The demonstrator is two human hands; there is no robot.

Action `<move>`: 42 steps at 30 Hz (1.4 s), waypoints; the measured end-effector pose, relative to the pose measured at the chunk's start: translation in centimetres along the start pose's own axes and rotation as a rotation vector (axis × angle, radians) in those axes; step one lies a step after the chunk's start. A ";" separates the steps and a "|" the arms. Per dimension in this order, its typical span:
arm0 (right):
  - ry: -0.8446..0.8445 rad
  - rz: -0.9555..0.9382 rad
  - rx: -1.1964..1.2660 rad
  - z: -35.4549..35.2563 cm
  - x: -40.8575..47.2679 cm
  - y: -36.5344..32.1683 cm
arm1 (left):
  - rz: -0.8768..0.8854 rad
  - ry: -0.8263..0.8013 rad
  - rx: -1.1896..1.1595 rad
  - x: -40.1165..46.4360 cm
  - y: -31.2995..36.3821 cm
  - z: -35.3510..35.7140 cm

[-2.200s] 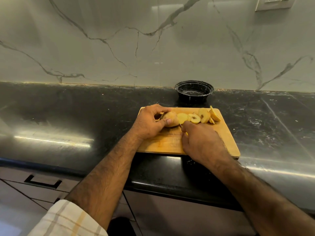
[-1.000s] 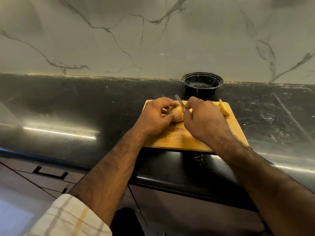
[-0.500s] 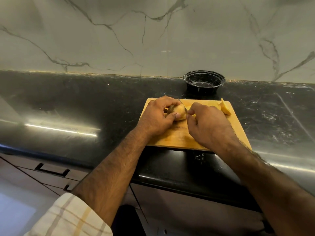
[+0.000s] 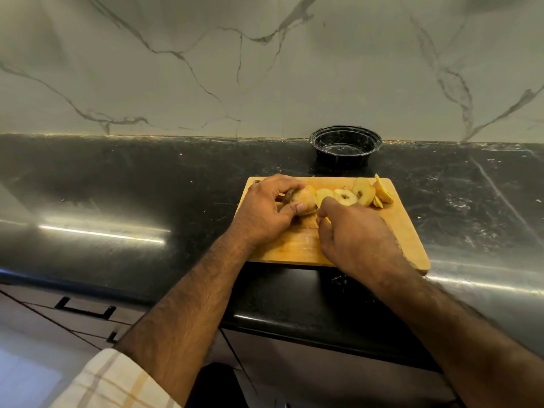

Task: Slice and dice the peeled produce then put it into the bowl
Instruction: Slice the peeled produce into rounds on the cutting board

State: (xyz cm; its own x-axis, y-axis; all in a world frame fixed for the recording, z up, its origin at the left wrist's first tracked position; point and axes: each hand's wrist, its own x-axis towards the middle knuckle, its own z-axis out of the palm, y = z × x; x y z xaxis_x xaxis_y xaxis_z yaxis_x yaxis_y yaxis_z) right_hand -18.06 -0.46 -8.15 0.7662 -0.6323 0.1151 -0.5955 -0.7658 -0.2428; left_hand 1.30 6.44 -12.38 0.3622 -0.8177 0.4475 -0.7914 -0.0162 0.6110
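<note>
Head view: fingers first, then outward.
Left hand (image 4: 265, 212): fingers (image 4: 300, 207) curled round the fruit (image 4: 301, 197), pinning it to the board (image 4: 403, 231).
Right hand (image 4: 357, 237): fingers curled tight, just right of the fruit; a yellow sliver shows under them, whether it is a knife handle I cannot tell.
Slices (image 4: 353, 194): row leaning along the board's far edge, toward its far right corner.
Board: at the bench (image 4: 147, 184) front edge.
Bowl (image 4: 346, 145): black, at the bench's back edge, behind the board.
</note>
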 end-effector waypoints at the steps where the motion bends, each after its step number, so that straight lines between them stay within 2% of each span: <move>1: -0.001 -0.001 -0.004 0.1 -0.2 0.1 | 0.001 -0.002 -0.004 0.0 -0.1 0.0; 10: -0.039 0.055 0.037 -0.2 1.2 -0.6 | 0.019 -0.014 -0.042 0.3 -0.5 -0.1; 17: -0.098 0.029 -0.005 -0.3 -1.7 0.2 | -0.019 0.009 -0.037 0.5 -0.8 0.1; 24: -0.092 0.007 -0.095 -0.1 0.9 -0.8 | -0.024 -0.006 -0.058 0.2 -0.7 0.0; 28: -0.128 0.024 -0.064 -0.2 -0.1 -0.3 | -0.051 -0.007 -0.060 0.1 -0.7 0.1; 30: -0.087 0.035 -0.024 -0.2 -0.4 0.1 | -0.057 0.001 -0.080 0.0 -0.7 -0.1; 34: 0.184 0.024 0.146 0.4 -0.1 0.6 | -0.027 -0.014 -0.098 -0.2 -0.4 -0.4; 36: 0.261 0.001 0.180 0.4 -0.1 0.4 | -0.019 -0.018 -0.097 -0.3 -0.4 -0.3; 42: 0.184 0.033 0.150 0.5 0.4 -0.4 | -0.014 -0.025 -0.112 -0.4 -0.2 -0.4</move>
State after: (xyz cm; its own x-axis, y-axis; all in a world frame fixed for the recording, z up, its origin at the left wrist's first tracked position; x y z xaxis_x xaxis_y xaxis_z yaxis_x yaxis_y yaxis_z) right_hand -17.43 -0.39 -8.47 0.6815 -0.6780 0.2754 -0.5665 -0.7270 -0.3879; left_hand 1.56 6.98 -12.42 0.3599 -0.8317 0.4228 -0.7255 0.0355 0.6873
